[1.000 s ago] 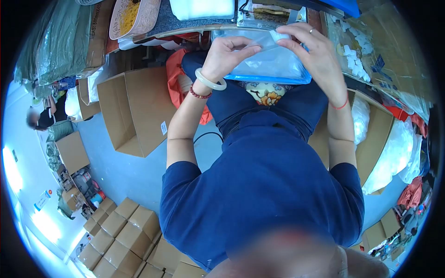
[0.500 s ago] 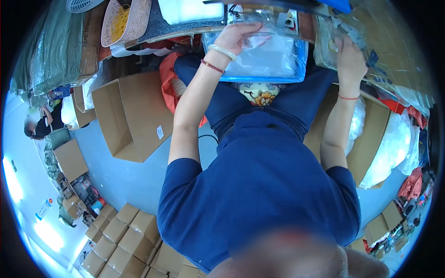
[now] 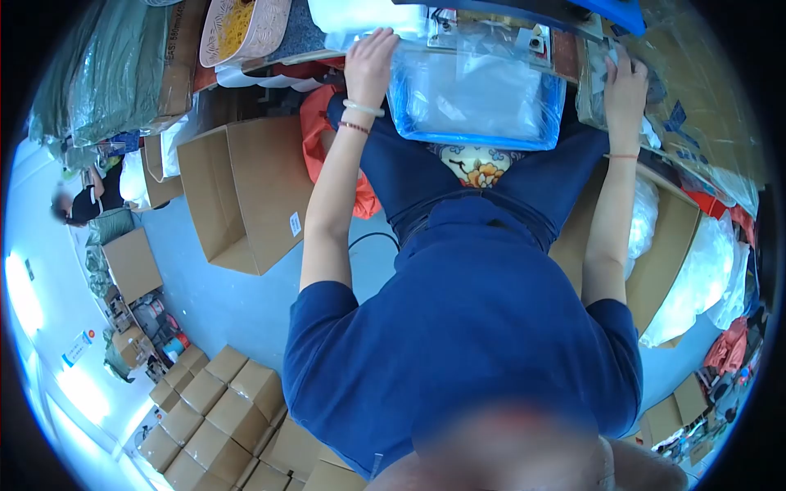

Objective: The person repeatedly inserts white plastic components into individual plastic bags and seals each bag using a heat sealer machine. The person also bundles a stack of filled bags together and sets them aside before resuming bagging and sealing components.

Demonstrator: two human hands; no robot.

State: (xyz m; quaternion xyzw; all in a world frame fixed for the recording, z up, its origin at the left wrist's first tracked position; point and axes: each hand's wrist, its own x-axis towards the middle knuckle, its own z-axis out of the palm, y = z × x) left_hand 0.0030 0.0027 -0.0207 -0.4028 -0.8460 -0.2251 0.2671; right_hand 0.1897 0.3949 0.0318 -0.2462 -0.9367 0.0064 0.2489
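Observation:
My left hand rests at the near edge of some clear plastic sheeting on the worktop, its fingers slightly apart and bent over the edge. Over a plastic-lined box on the right is my right hand. Its fingers curl down among small grey pieces, and what lies between thumb and fingers is hidden. Between the hands, above my lap, a blue-lined tray bears a stack of clear plastic bags.
A pink basket with yellow rubber bands stands on the worktop at left. An open carton is beside my leg, another carton at right. Stacked cartons fill the floor behind. Another person is at far left.
My left hand has moved left, away from the clear film over the tray, to the sheeting. My right hand stays at the box with the grey pieces. The whole view has shifted slightly.

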